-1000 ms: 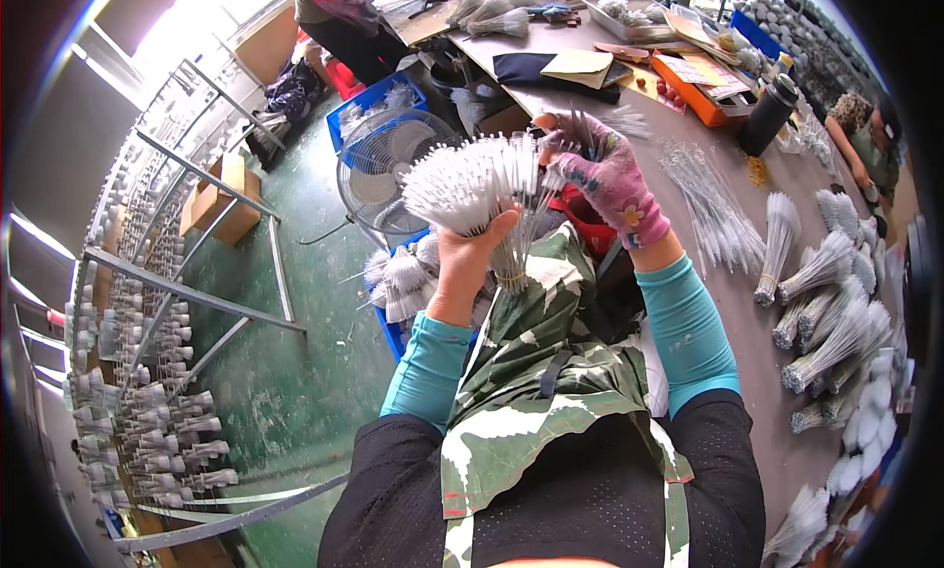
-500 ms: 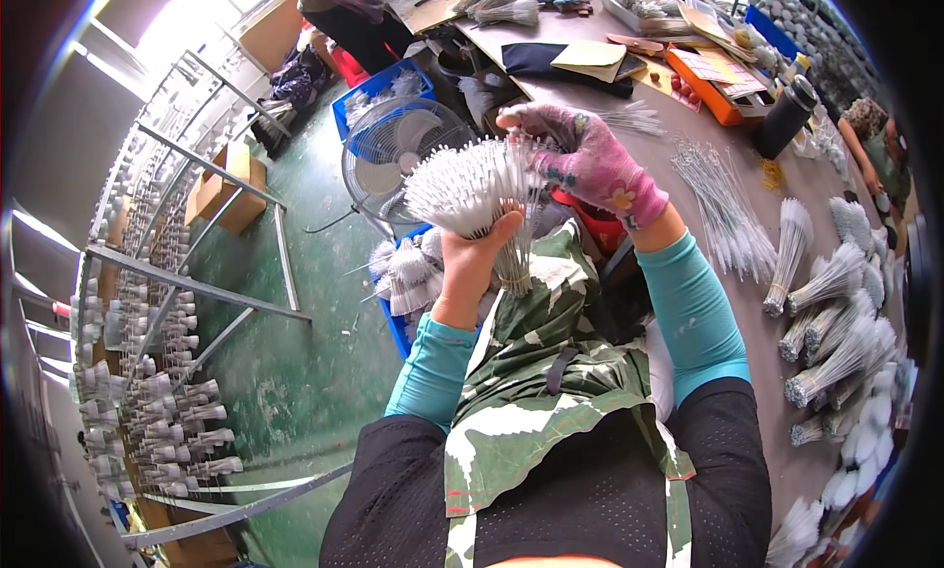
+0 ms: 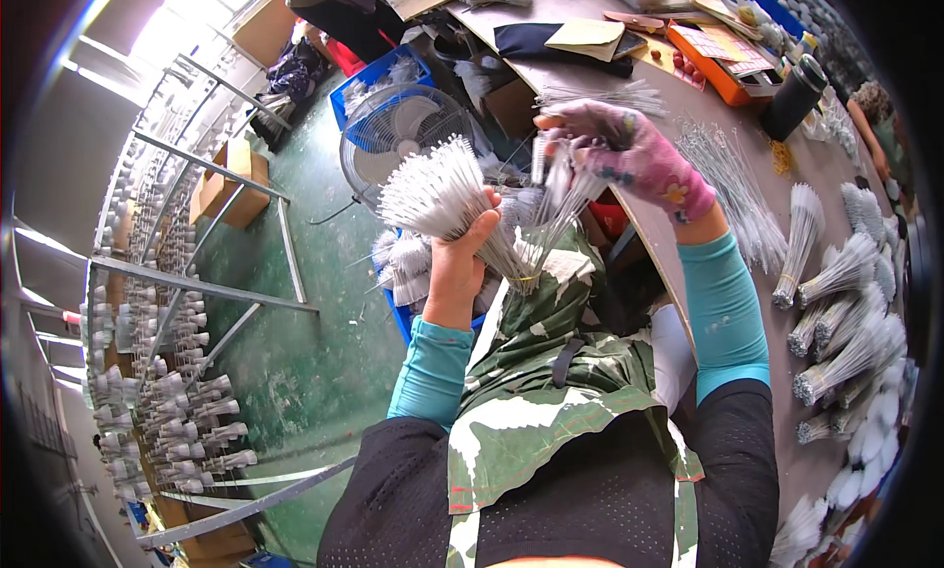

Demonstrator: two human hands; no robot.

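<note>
A thick bundle of thin wire brushes (image 3: 428, 189) with white bristle heads is gripped by my bare left hand (image 3: 457, 273), its fingers wrapped round the wire stems. The heads fan out up and to the left; a band gathers the stems at their lower end, above the camouflage apron (image 3: 521, 371). In a pink flowered glove, my right hand (image 3: 639, 160) is closed on several brushes (image 3: 560, 184) from the same bundle, tilted to the right, apart from the main cluster at the top. These brushes are partly blurred, and the glove hides some of their upper ends.
On the table (image 3: 718, 302) to my right lie loose wire brushes (image 3: 728, 194), banded brush bundles (image 3: 851, 342), a black bottle (image 3: 795, 96) and an orange box (image 3: 723, 61). Ahead stand a fan (image 3: 403, 140) and a blue crate (image 3: 383, 81). A metal frame (image 3: 206, 278) is at left.
My right hand has moved right, drawing several brushes away from the main cluster, so a gap shows between them. My left hand has shifted slightly left with the bundle.
</note>
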